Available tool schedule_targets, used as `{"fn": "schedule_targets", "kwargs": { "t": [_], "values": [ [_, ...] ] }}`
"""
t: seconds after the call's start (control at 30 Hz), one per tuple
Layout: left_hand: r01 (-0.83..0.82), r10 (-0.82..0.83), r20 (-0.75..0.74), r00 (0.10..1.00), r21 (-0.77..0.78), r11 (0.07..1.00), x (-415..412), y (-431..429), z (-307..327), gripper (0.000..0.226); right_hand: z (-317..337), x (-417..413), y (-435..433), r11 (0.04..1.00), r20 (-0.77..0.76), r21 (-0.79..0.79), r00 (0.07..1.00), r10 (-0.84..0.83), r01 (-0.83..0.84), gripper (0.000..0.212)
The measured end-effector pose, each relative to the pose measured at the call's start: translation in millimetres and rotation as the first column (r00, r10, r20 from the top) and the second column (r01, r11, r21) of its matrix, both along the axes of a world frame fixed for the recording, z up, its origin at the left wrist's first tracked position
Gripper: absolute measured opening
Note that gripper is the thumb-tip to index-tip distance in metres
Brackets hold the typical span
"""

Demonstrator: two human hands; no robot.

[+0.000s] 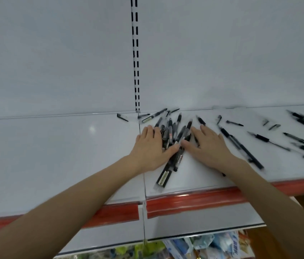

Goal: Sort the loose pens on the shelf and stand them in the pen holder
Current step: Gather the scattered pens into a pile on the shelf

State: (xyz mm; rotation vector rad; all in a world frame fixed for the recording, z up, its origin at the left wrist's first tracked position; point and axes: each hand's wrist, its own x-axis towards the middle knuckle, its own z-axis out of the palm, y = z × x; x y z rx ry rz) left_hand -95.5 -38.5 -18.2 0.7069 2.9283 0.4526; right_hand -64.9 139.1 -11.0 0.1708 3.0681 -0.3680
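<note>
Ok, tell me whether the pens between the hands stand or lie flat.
Lying flat: the pen pile rests in a heap on the shelf.

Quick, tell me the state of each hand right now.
Left hand: open, flat fingers resting on the pen pile.
Right hand: open, fingers straight, thumb touching the pile's other side.

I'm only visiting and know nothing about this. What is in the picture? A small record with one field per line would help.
place: white shelf with a red front strip
left hand: flat, fingers straight, against the left side of the pile
right hand: flat, against the right side of the pile
pen pile: dark pens bunched between the hands
loose pens: scattered on the shelf to the right
pen holder: not in view
below: coloured packets on a lower shelf
</note>
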Motion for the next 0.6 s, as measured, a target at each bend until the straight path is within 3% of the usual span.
{"fn": "schedule_targets", "kwargs": {
  "t": [0.17, 0.23, 0.33, 0.5, 0.6],
  "values": [
    [-0.213, 0.201, -0.169, 0.965, -0.052, 0.976, -35.1, -32.8, 6.4, 0.077, 0.8, 10.0, 11.4, 0.998, -0.03, -0.05, 0.999, -0.034, 0.032, 0.07],
    [-0.278, 0.269, -0.123, 0.955, -0.061, 0.959, -51.4, -45.2, 4.4, 0.08, -0.6, 12.4, 11.1, 0.999, -0.015, -0.024, 0.999, -0.039, 0.039, 0.071],
    [-0.151, 0.145, -0.079, 0.986, -0.073, 0.986, -60.9, -40.2, 1.0, 0.079, -1.4, 9.9, 8.0, 0.998, -0.021, -0.047, 0.999, -0.031, 0.03, 0.071],
    [0.109, -0.108, -0.024, 0.994, 0.035, 0.993, -49.9, -30.1, 9.0, 0.075, 0.3, 10.6, 6.4, 0.996, -0.032, -0.091, 0.999, -0.01, 0.007, 0.071],
    [0.203, -0.206, 0.032, 0.978, 0.078, 0.976, -34.0, -42.9, 11.7, 0.089, 3.0, 18.3, 16.9, 0.996, -0.045, -0.08, 0.998, -0.035, 0.031, 0.072]
  ]
}}
